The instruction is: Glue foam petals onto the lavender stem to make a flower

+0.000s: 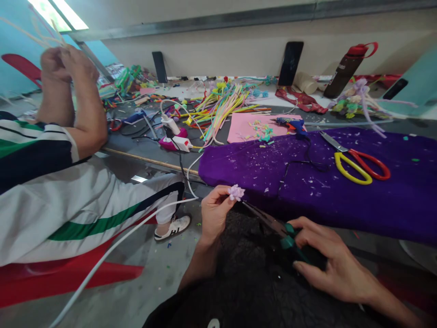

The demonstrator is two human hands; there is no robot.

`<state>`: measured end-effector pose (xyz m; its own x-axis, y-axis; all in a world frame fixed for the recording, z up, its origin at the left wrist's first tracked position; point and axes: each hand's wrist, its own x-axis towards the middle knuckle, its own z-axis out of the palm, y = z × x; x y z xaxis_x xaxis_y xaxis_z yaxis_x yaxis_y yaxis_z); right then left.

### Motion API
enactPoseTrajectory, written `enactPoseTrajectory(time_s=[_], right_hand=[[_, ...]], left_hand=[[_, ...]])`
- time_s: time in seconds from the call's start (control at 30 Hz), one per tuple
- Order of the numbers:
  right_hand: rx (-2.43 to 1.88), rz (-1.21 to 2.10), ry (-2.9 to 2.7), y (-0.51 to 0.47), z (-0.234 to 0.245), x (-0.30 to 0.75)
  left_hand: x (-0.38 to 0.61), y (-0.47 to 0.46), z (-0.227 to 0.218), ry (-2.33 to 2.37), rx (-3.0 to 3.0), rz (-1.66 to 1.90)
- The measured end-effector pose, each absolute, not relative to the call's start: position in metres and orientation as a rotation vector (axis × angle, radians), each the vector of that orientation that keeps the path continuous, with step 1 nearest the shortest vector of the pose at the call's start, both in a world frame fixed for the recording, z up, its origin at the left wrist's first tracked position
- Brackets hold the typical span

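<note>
Between the thumb and fingers of my left hand is a small fluffy lilac flower, its bumpy petals facing up. My right hand grips scissors with dark green handles and long dull blades. Their tips point left and end just below and right of the flower, seemingly apart from it. Most of the handles are hidden inside my right palm. Both hands are above my dark lap, in front of the table edge.
Purple cloth covers the near table, with red-and-yellow scissors on it. A blue glue gun and scraps lie on a pink sheet. Beyond are pipe cleaners and a bottle. A white cable hangs beside a seated co-worker.
</note>
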<state>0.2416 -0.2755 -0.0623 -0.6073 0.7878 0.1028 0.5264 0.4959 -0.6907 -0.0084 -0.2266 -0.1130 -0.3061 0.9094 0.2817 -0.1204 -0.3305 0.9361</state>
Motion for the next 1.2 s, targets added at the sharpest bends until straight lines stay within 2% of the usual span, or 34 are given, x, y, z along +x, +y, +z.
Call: enactPoseTrajectory(time_s=[1.2], right_hand=[[-0.971,1.142,-2.13,-0.267,-0.072,0.23]], left_hand=[[-0.008,-0.229,-0.104,1.321,1.682,1.746]])
